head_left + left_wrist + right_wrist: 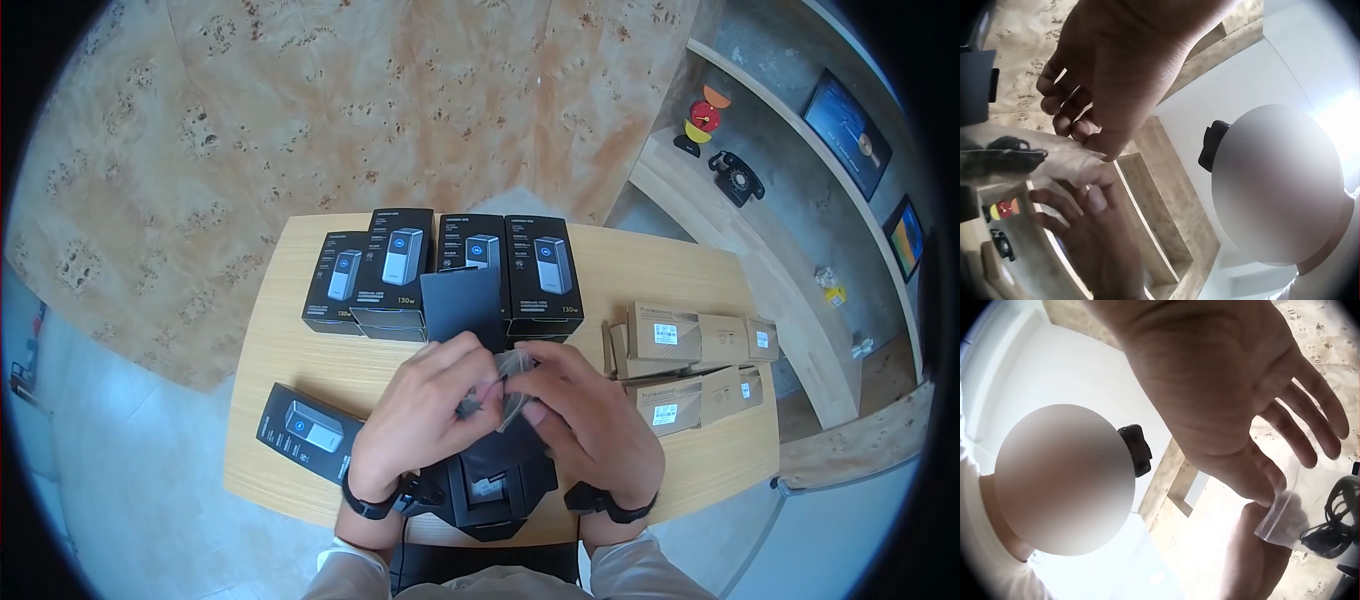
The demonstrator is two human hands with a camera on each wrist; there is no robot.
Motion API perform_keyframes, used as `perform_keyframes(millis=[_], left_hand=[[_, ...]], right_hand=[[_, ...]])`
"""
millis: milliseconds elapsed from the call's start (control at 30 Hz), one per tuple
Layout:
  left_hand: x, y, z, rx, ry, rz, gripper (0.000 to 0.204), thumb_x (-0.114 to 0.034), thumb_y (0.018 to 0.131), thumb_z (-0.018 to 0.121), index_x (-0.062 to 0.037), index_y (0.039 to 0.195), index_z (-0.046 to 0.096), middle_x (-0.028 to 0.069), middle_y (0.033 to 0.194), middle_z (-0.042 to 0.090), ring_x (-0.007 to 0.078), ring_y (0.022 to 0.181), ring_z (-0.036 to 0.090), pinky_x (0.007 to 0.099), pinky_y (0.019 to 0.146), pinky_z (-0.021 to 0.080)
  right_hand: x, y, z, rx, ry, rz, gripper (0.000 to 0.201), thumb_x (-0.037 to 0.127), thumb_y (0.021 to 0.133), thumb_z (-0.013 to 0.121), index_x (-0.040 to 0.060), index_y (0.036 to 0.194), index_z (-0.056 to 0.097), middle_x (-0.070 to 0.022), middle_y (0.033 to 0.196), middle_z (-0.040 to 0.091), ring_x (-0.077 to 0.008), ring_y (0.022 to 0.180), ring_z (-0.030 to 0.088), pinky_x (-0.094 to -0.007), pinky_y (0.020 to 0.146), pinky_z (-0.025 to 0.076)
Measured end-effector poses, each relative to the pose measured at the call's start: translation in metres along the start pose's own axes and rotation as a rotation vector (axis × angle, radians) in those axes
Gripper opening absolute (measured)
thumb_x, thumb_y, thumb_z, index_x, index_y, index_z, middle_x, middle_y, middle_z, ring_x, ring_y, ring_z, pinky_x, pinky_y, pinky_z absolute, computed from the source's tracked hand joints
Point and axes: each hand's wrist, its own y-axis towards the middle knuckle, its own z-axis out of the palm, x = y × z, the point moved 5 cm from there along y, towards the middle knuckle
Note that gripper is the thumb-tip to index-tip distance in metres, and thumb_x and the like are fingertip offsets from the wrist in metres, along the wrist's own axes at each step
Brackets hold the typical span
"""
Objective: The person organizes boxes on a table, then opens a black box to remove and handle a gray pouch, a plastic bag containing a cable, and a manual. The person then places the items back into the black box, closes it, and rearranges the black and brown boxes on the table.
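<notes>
A clear plastic zip bag with a coiled black cable inside hangs between both hands. My left hand pinches the bag near its mouth, thumb against fingers. On the other side, my right hand pinches the bag's edge with thumb and index finger while its other fingers spread loosely, as the right wrist view shows. Beneath the hands stands an opened black box with a light item inside its insert. A dark upright flap rises behind the hands, which partly hide the box.
Several black boxes printed with a 130W device, one a charger-like box, line the table's back. Another black box lies at left. Brown cartons are stacked at right on the wooden table. Shelves hold a black telephone.
</notes>
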Motion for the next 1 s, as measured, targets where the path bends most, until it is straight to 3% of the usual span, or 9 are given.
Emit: perform_keyframes(millis=[133, 200, 333, 400, 667, 733, 767, 833, 1000], left_hand=[[-0.005, 0.002, 0.004, 0.030, 0.094, 0.065, 0.016, -0.010, 0.084, 0.075, -0.0065, 0.091, 0.061, 0.0099, 0.091, 0.057, 0.0332, 0.084, 0.062, 0.0419, 0.075, 0.049], [-0.008, 0.002, 0.006, 0.029, 0.061, 0.049, 0.014, -0.006, 0.083, 0.074, -0.0059, 0.090, 0.062, 0.0104, 0.091, 0.059, 0.0332, 0.083, 0.062, 0.0407, 0.073, 0.050], [-0.019, 0.003, 0.014, 0.076, 0.026, 0.083, 0.011, -0.006, 0.084, 0.073, -0.0063, 0.092, 0.065, 0.0099, 0.093, 0.062, 0.0326, 0.084, 0.062, 0.0399, 0.074, 0.051], [-0.021, 0.003, 0.018, 0.075, 0.024, 0.103, 0.011, -0.008, 0.085, 0.073, -0.0066, 0.093, 0.066, 0.0098, 0.095, 0.062, 0.0327, 0.085, 0.062, 0.0400, 0.075, 0.051], [-0.015, 0.005, 0.017, 0.128, -0.009, 0.131, 0.018, -0.012, 0.090, 0.073, -0.0065, 0.106, 0.068, 0.0109, 0.102, 0.063, 0.0300, 0.094, 0.063, 0.0390, 0.080, 0.051], [-0.003, 0.008, 0.011, 0.023, -0.338, -0.012, 0.025, -0.016, 0.098, 0.069, -0.0048, 0.121, 0.063, 0.0116, 0.106, 0.060, 0.0263, 0.101, 0.062, 0.0359, 0.090, 0.050], [0.006, 0.009, 0.010, -0.056, -0.443, 0.064, 0.031, -0.030, 0.109, 0.057, -0.0034, 0.125, 0.063, 0.0100, 0.111, 0.062, 0.0219, 0.108, 0.061, 0.0345, 0.096, 0.048], [0.029, 0.008, 0.014, -0.137, -0.914, -0.061, 0.050, -0.044, 0.115, 0.040, -0.0016, 0.127, 0.064, 0.0085, 0.120, 0.066, 0.0208, 0.114, 0.061, 0.0350, 0.102, 0.045], [0.050, 0.009, 0.012, -0.250, -1.101, -0.227, 0.059, -0.048, 0.115, 0.034, 0.0024, 0.130, 0.062, 0.0156, 0.130, 0.067, 0.0251, 0.123, 0.061, 0.0377, 0.108, 0.043]], right_hand=[[-0.009, -0.001, 0.005, -0.053, -0.029, 0.077, 0.026, 0.019, 0.102, 0.066, 0.0074, 0.124, 0.070, -0.0189, 0.133, 0.064, -0.0369, 0.109, 0.069, -0.0459, 0.088, 0.057], [-0.013, -0.002, 0.010, 0.076, -0.054, 0.114, 0.026, 0.019, 0.101, 0.065, 0.0062, 0.123, 0.070, -0.0199, 0.133, 0.064, -0.0384, 0.111, 0.068, -0.0468, 0.090, 0.057], [-0.022, -0.005, 0.021, 0.071, -0.147, 0.015, 0.026, 0.018, 0.098, 0.066, 0.0041, 0.119, 0.071, -0.0199, 0.133, 0.064, -0.0395, 0.109, 0.069, -0.0475, 0.091, 0.057], [-0.023, -0.003, 0.026, 0.159, -0.166, 0.124, 0.028, 0.018, 0.095, 0.068, 0.0020, 0.118, 0.070, -0.0188, 0.132, 0.065, -0.0398, 0.109, 0.068, -0.0479, 0.091, 0.057], [-0.032, -0.004, 0.020, 0.186, -0.026, 0.085, 0.034, 0.014, 0.091, 0.072, 0.0009, 0.122, 0.068, -0.0169, 0.126, 0.069, -0.0409, 0.110, 0.068, -0.0472, 0.093, 0.056], [-0.031, -0.001, 0.014, 0.136, 0.035, 0.074, 0.036, 0.011, 0.090, 0.073, 0.0011, 0.124, 0.068, -0.0176, 0.127, 0.069, -0.0413, 0.112, 0.067, -0.0463, 0.095, 0.056], [-0.029, 0.002, 0.005, 0.024, 0.099, 0.081, 0.041, 0.007, 0.088, 0.074, 0.0019, 0.128, 0.068, -0.0183, 0.130, 0.069, -0.0401, 0.115, 0.068, -0.0441, 0.098, 0.056], [-0.028, 0.005, 0.000, -0.066, 0.172, 0.077, 0.046, 0.004, 0.087, 0.075, 0.0027, 0.132, 0.068, -0.0189, 0.133, 0.069, -0.0389, 0.117, 0.068, -0.0419, 0.100, 0.055], [-0.028, 0.000, -0.004, -0.140, 0.404, 0.201, 0.055, -0.005, 0.087, 0.075, 0.0028, 0.141, 0.065, -0.0147, 0.137, 0.068, -0.0244, 0.122, 0.067, -0.0345, 0.103, 0.053]])
